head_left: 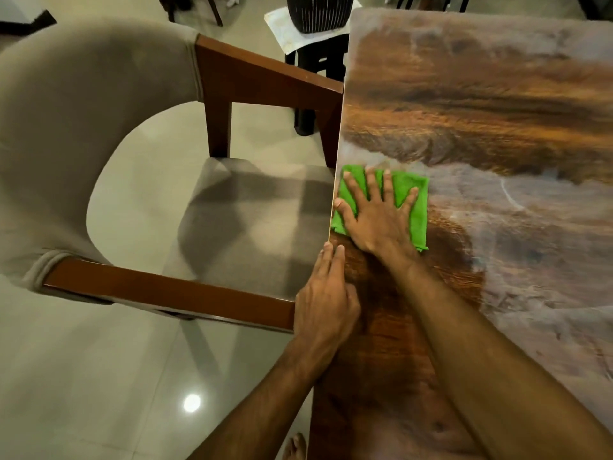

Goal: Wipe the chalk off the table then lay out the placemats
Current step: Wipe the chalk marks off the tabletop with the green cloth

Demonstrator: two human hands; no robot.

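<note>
Cloth (pixel 418 214) lying at table (pixel 464 94) left edge under right hand (pixel 378 214), pressing flat, fingers spread; chalk (pixel 530 194), apparently pale haze, spreading rightward; left hand (pixel 326 303) resting straight-fingered on edge.

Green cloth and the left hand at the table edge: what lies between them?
In the head view, only a short strip of bare brown tabletop lies between the left hand and the green cloth, which the right hand presses flat.

Right hand (pixel 378 220) flat, pressing green cloth (pixel 406 190) at table (pixel 497 94) edge; left hand (pixel 326 303) resting on edge.
</note>
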